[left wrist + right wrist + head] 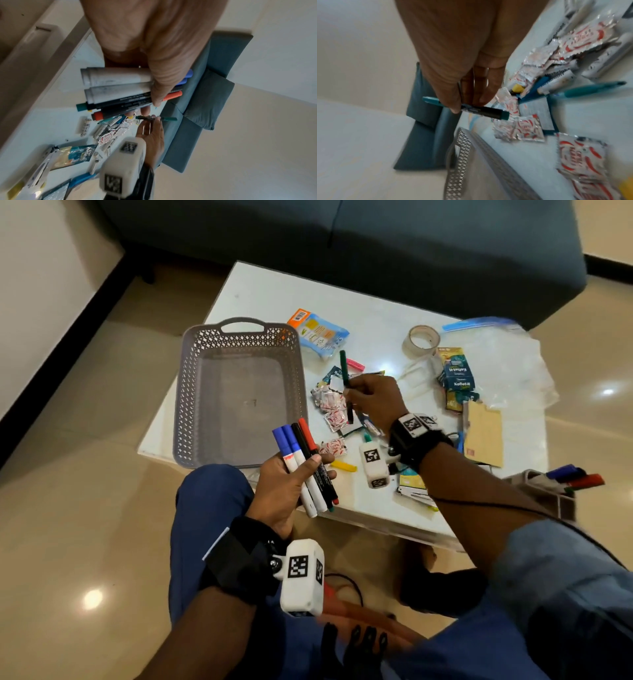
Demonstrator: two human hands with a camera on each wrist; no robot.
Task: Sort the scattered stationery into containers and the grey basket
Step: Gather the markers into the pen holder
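Observation:
My left hand grips a bundle of markers with blue, black and red caps, held over the table's near edge; the same markers lie under my thumb in the left wrist view. My right hand pinches a dark green marker above the scattered foil sachets. In the right wrist view the green marker sits between thumb and fingers. The grey basket stands with nothing in it on the table's left side.
On the white table lie a tape roll, a blue card packet, small boxes, a brown envelope, a plastic zip bag and a yellow clip. A holder with markers stands at the right edge. A sofa lies beyond.

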